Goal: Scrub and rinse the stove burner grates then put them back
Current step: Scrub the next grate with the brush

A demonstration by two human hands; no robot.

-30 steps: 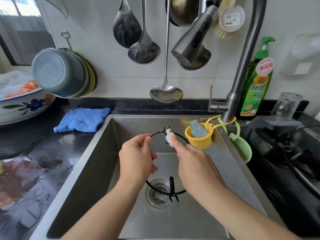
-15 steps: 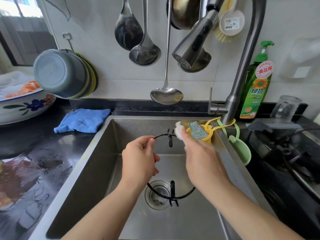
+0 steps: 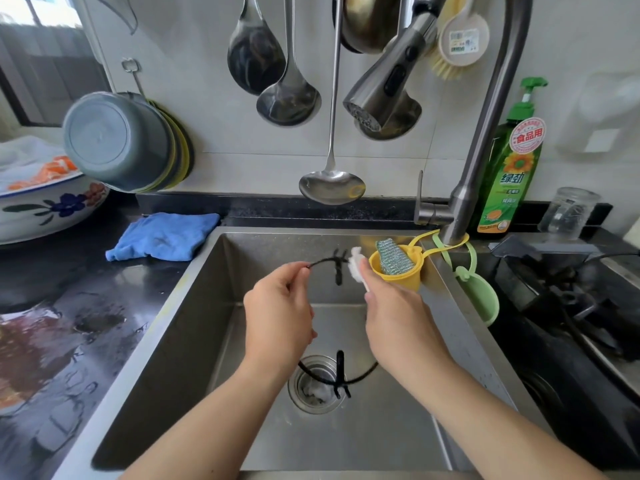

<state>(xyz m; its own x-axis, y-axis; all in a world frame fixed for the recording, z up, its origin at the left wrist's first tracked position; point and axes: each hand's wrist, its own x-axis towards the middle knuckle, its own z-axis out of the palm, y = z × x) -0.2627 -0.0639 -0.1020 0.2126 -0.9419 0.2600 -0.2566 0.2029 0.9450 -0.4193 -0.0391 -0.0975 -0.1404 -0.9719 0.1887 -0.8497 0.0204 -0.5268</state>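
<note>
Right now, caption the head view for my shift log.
Left hand holds a black wire ring grate over the steel sink; right hand rubs it with a white pad.

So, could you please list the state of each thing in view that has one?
Black wire burner grate: held over the sink, pinched by the left hand.
White scrubbing pad: gripped by the right hand, against the grate.
Steel pull-out faucet: no water visibly running.
Yellow hanging cup: holds a green-silver scourer.
Blue cloth: crumpled on the counter.
Sink drain: some foam inside.
</note>
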